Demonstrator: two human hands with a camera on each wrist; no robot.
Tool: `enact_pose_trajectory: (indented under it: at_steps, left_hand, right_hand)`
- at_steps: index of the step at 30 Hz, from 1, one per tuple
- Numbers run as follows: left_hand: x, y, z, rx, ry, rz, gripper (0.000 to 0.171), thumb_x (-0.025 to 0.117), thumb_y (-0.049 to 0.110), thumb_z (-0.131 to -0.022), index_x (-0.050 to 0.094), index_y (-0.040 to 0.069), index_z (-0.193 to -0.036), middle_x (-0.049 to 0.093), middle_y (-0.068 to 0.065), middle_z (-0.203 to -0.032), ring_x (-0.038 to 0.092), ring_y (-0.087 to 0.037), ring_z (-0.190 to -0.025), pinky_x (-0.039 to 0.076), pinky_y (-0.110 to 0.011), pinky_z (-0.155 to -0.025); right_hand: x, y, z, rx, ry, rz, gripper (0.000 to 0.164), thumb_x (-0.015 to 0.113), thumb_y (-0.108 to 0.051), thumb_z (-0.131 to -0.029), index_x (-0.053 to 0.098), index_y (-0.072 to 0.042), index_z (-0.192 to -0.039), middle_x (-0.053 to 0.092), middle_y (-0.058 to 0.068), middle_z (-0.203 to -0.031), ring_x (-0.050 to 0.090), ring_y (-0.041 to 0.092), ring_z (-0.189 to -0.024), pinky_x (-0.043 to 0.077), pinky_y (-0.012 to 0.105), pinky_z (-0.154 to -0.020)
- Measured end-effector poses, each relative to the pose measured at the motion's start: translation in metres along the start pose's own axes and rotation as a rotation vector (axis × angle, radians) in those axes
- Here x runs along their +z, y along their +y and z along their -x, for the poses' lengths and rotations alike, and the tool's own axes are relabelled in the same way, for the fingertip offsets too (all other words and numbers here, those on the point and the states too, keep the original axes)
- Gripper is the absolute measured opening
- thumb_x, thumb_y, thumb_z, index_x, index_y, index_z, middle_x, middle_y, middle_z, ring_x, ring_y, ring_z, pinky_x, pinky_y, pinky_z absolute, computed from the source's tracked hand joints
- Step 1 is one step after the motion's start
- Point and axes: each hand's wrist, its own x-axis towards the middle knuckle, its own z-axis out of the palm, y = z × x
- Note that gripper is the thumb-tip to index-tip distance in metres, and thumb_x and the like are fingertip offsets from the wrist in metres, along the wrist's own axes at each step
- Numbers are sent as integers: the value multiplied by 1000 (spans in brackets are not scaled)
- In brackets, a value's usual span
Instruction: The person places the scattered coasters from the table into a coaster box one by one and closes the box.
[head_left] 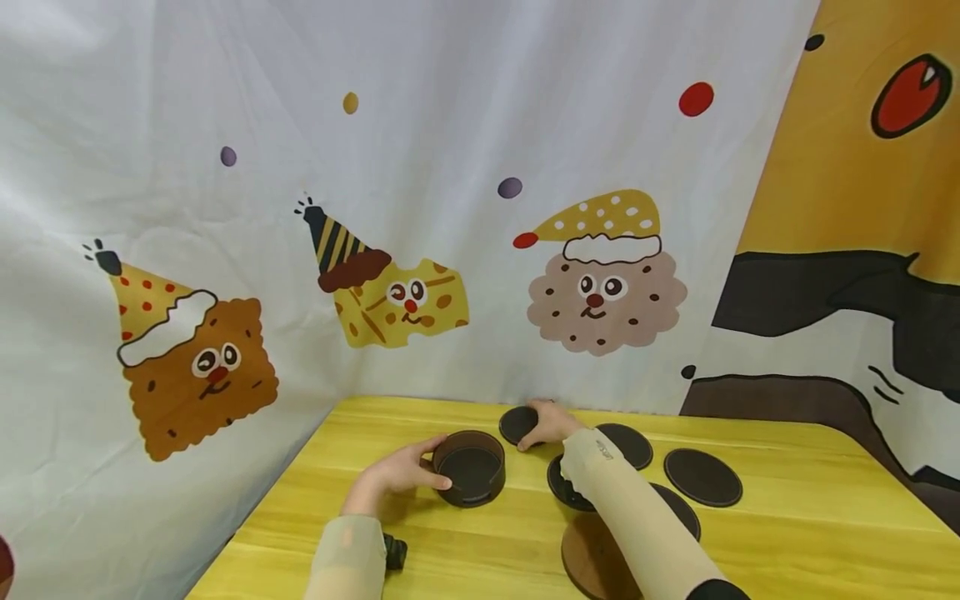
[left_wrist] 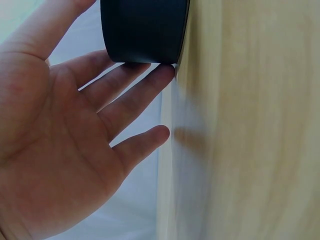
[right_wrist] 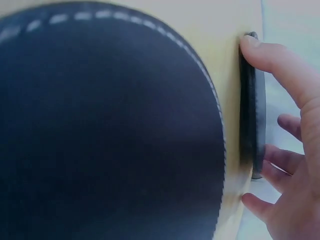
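In the head view my left hand [head_left: 401, 471] holds a round dark coaster holder [head_left: 470, 439] from its left side, thumb at the near rim and fingers behind. The holder's open top faces up, and a slot shows in its near wall. From the left wrist, fingertips touch the holder's black side [left_wrist: 144, 32], close beside the tabletop. To the right of the holder, my right hand [head_left: 552, 422] grips a round black coaster [head_left: 516, 425] by its edge. The right wrist view shows this coaster [right_wrist: 259, 105] edge-on, between thumb and fingers.
Several more black coasters, among them one behind the forearm [head_left: 626, 446] and one farther right [head_left: 702, 477], lie on the yellow wood-grain table [head_left: 810, 517]. A brown disc [head_left: 592, 554] lies nearer, partly under the right sleeve. A printed cloth [head_left: 480, 358] hangs behind the table.
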Motion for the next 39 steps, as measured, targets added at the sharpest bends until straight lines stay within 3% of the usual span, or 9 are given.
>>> enact_pose_trajectory:
  at_steps: [8, 22, 39]
  left_hand:
    - [0, 0, 0, 2, 7, 6, 89, 78, 20, -84, 24, 3, -154, 33, -26, -149, 55, -38, -118, 41, -52, -98]
    - [-3, 2, 0, -2, 7, -25, 89, 78, 21, -84, 25, 3, -153, 33, -25, -150, 55, -36, -119, 42, -51, -98]
    - [-4, 0, -3, -8, 12, -40, 90, 79, 22, -83, 26, 3, -153, 35, -23, -150, 56, -34, -118, 40, -52, -100]
  right_hand:
    - [-20, -10, 5, -63, 55, -92, 94, 91, -29, -63, 47, 3, -140, 50, 22, -137, 48, 39, -123, 40, 52, -100]
    - [-59, -37, 20, -164, 40, -86, 91, 86, -28, -69, 43, -1, -145, 46, 19, -143, 44, 37, -129, 37, 50, -104]
    - [-59, -56, 35, -251, 26, -81, 91, 86, -33, -69, 44, -4, -145, 45, 17, -144, 43, 34, -130, 38, 48, -103]
